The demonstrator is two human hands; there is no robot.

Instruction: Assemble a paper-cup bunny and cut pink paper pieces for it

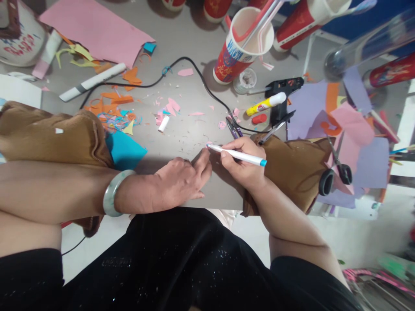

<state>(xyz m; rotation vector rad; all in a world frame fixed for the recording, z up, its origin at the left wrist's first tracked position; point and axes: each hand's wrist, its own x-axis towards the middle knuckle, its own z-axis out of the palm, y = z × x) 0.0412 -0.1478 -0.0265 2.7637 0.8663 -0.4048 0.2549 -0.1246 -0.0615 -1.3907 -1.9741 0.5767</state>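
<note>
My right hand (248, 160) is closed around a white felt-tip pen (241, 155) with a blue end. The pen's tip points left and meets a small pink paper piece (209, 143) at my left fingertips. My left hand (181, 179) lies palm down at the table's near edge, its fingers drawn together and pinning that piece, most of which is hidden. Just beyond my right hand lies a pair of small pliers or scissors (234, 127), partly covered. A white pen cap (164, 124) and pink paper scraps (173, 106) lie beyond my left hand.
Brown cushions (285, 172) flank both forearms. A black cable (202, 80) curves across the table to a black glue gun (280, 101). A paper cup (241, 43) holding straws stands behind. A yellow glue stick (266, 103), black-handled scissors (337, 166) and blue paper (126, 151) lie around.
</note>
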